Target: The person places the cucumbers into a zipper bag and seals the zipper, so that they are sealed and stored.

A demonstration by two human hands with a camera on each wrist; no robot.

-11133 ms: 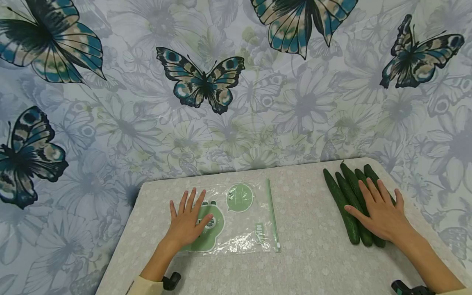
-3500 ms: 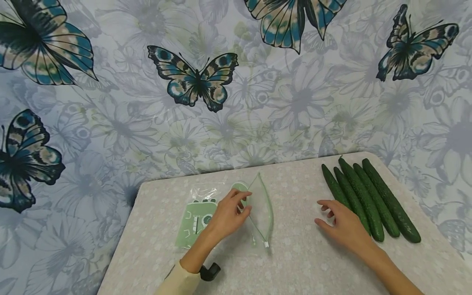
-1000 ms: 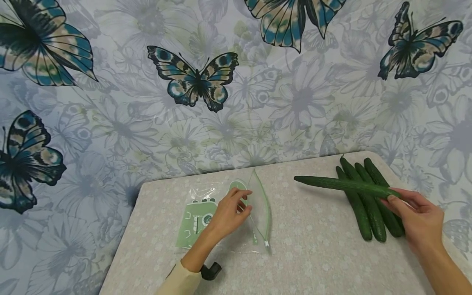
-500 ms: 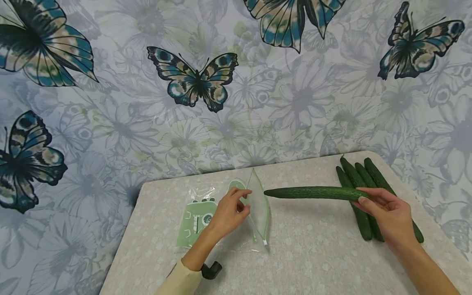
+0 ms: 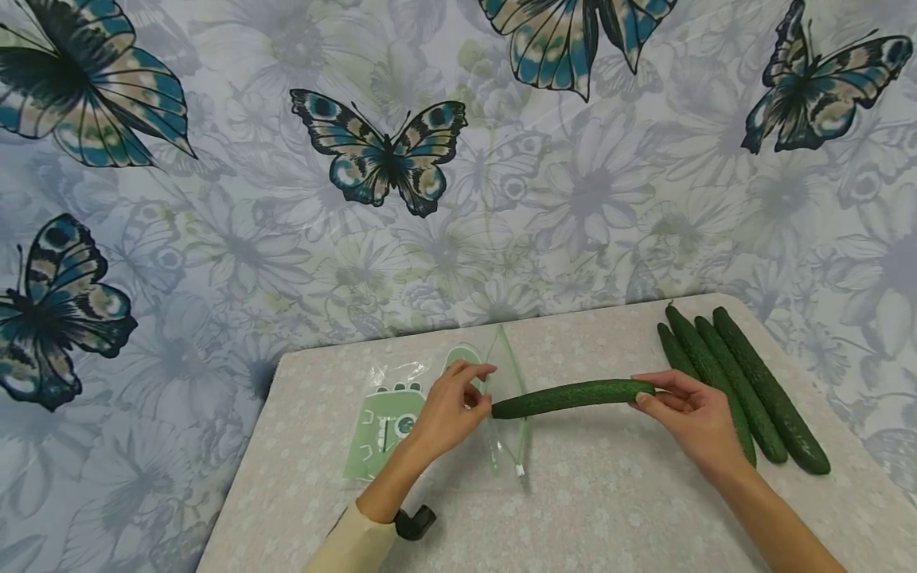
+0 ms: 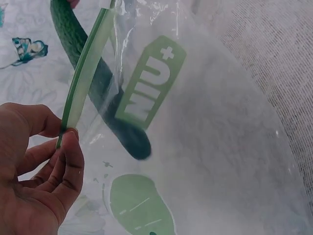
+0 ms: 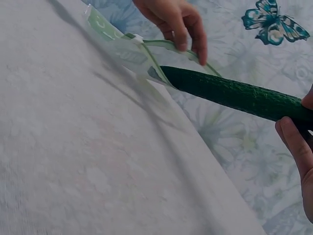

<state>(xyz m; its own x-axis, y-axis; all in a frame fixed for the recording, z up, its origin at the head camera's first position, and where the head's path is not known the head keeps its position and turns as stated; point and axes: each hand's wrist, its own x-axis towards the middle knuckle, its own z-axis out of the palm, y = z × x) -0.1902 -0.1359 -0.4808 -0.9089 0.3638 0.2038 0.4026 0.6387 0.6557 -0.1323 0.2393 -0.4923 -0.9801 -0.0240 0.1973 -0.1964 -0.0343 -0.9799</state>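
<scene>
My left hand pinches the upper edge of a clear zip bag with green printing, holding its mouth apart. In the left wrist view the thumb and fingers grip the green zip strip. My right hand holds a cucumber by its right end, nearly level above the table. The cucumber's other end is inside the bag's mouth, showing through the clear film beside the NIU+ label. In the right wrist view that tip passes between the two zip edges, below the left hand.
Several more cucumbers lie side by side at the table's right, partly behind my right hand. A pale patterned cloth covers the table. Behind it hangs a butterfly-print backdrop. A white slider sits at the zip's near end.
Earlier the right hand took one cucumber from the row. Over the last second it has moved left, bringing the cucumber's tip into the bag's mouth. The left hand has stayed on the bag.
</scene>
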